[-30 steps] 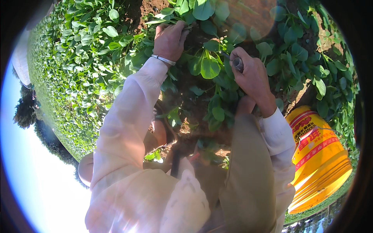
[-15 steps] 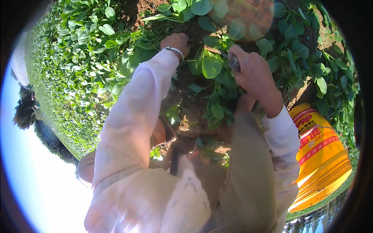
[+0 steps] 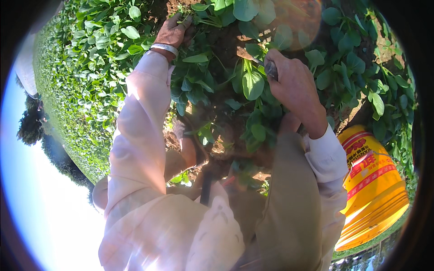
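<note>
My left hand [image 3: 173,32], with a pale band round its wrist, is at the upper left with its fingers bent round a small green sprig [image 3: 183,14]. Its fingertips are partly hidden among leaves. My right hand [image 3: 294,83] is closed on the dark handle [image 3: 271,70] of a small bladed hand tool, whose rust-brown blade [image 3: 244,53] points left, partly behind leaves. Just below the blade stands a bright broad-leaved green plant [image 3: 252,84], which neither hand grips. Cut or loose leafy greens [image 3: 195,80] lie below my left hand.
Dense leafy crop [image 3: 101,67] spreads on the left, and more broad-leaved plants [image 3: 348,54] grow at the right. A yellow bucket [image 3: 377,194] with red bands lies by my right forearm. Bare brown soil [image 3: 226,131] shows between my legs.
My left hand has moved up and to the left, away from the plant by the blade, uncovering the leafy greens below it. My right hand stays nearly in place, still holding the tool.
</note>
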`<state>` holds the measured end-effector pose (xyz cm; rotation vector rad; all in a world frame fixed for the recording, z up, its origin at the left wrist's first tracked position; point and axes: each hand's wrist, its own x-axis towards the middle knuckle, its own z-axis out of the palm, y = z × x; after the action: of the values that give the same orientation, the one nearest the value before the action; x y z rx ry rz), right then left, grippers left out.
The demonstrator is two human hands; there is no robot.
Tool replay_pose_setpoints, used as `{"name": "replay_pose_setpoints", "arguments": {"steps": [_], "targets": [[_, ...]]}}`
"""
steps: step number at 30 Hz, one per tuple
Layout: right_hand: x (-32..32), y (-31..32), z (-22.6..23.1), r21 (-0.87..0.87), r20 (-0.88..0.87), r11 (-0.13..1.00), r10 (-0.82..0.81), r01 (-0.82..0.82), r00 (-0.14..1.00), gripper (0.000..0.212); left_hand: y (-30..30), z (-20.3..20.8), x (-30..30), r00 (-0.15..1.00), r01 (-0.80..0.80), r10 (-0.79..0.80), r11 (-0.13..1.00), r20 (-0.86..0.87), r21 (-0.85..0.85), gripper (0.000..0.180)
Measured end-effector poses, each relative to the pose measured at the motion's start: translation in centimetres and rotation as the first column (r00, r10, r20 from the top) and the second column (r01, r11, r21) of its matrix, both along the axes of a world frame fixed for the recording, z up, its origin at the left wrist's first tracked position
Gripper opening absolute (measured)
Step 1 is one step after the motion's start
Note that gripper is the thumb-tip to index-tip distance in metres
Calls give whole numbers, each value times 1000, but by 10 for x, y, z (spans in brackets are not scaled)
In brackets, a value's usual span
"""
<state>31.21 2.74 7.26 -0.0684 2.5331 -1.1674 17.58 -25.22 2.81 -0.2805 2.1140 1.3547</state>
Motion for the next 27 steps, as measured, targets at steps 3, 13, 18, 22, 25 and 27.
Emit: {"name": "replay_pose_setpoints", "arguments": {"steps": [3, 13, 18, 22, 25, 27], "targets": [[-2, -12, -6, -44, -7, 999, 15, -15, 1000, 17, 9, -15, 10, 726, 365, -577, 784, -374, -502, 30], [8, -28, -25, -92, -13, 996, -19, 17, 1000, 21, 15, -52, 4, 725, 551, -624, 271, 292, -789, 36], [-9, -40, -31, -44, -32, 999, 26, -27, 999, 20, -3, -70, -8, 728, 592, -648, 428, 225, -683, 41], [-20, -55, -33, -27, -71, 997, 77, -79, 995, 20, -21, -82, -2, 817, 528, -557, 614, 152, -586, 41], [-22, -63, -38, -14, -89, 999, 44, -46, 995, 20, -9, -81, -3, 863, 469, -488, 683, 128, -560, 40], [-25, -56, -44, -58, -77, 998, -2, -3, 997, 19, 0, -74, 5, 818, 439, -576, 633, -8, -638, 38]]}}
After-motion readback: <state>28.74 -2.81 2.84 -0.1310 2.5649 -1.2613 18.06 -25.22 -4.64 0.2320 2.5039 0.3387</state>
